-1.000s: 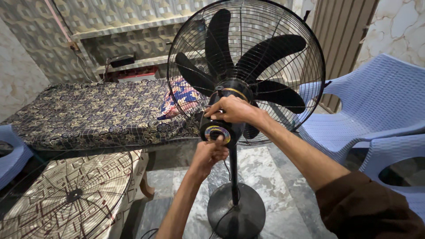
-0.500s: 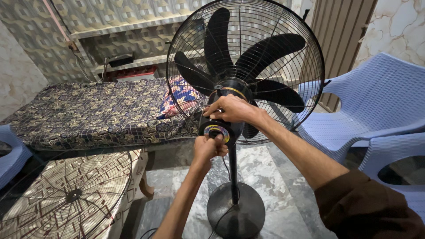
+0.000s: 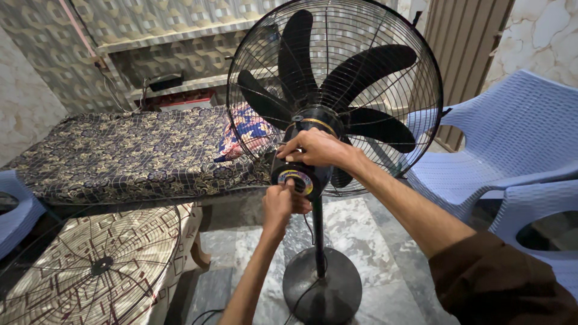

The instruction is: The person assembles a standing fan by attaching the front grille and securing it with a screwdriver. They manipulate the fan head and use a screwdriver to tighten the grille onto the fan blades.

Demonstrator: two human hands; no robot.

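**At the fan's motor, both hands at work**

At picture centre stands a black fan (image 3: 333,90) on a pole and round base (image 3: 322,287), its front grille off and its blades bare against the rear cage. The right hand (image 3: 319,148) lies over the top of the motor housing (image 3: 299,171), fingers (image 3: 291,151) curled down around it in a firm clasp. The left hand (image 3: 279,201) comes up from 6 o'clock; its fingers are pinched nearly shut at the ringed end cap (image 3: 295,181), touching its lower edge. Whether they grip a small knob or screw there is hidden by the fingertips themselves.

At 8 o'clock the loose grille (image 3: 96,263) lies flat on a patterned bench (image 3: 180,241), cut off by the frame edge. A bed (image 3: 132,153) runs behind at 10 o'clock. Blue chairs (image 3: 512,144) sit at 3 o'clock, partly cropped. A cord near the base is hard to follow.
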